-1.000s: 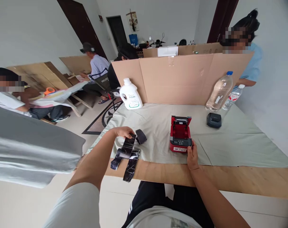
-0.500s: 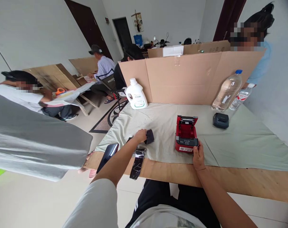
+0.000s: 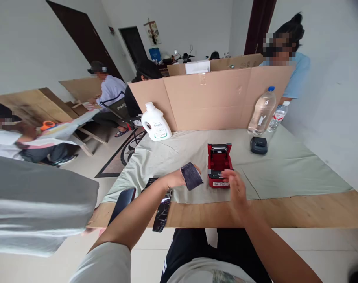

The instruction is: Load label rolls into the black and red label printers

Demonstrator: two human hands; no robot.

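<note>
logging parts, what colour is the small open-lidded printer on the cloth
Red with a dark front panel: the small open-lidded printer, clearest in the head view.

A small red box-shaped label printer point(image 3: 218, 167) is sitting near the front middle of the pale cloth-covered table point(image 3: 285, 173). Just left of it, the left hand point(image 3: 179, 179) is holding up a dark flat wrapper piece point(image 3: 191, 176); the right hand point(image 3: 236, 188) is hovering before it. A brown cardboard screen point(image 3: 214, 98) is standing behind, a white plastic jug point(image 3: 155, 122) at its left end, a clear plastic bottle point(image 3: 261, 111) at its right.
</note>
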